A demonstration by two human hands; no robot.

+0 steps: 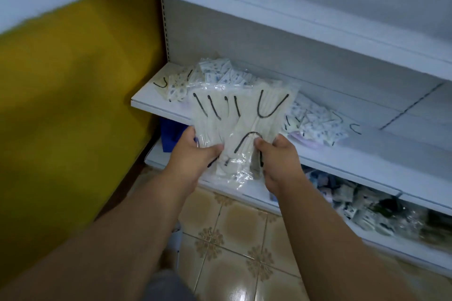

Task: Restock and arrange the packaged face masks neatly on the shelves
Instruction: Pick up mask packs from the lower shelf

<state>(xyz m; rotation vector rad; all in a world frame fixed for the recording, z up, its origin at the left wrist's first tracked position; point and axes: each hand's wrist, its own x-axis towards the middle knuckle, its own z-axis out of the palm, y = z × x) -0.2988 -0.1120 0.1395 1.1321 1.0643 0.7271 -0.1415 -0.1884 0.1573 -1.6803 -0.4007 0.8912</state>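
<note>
Both hands grip one fanned bundle of cream masks (238, 120) in clear wrappers, black ear loops showing. Left hand (195, 151) clamps the bundle's lower left edge; right hand (276, 156) pinches its lower right, fingers curled round the wrappers. Bundle held just in front of the middle shelf (156, 105), over its front edge. Patterned mask packs (220, 76) lie on that shelf behind the bundle; more packs (318, 124) lie to its right.

White middle shelf (156, 101) with heaped packaged face masks (220, 76).
</note>
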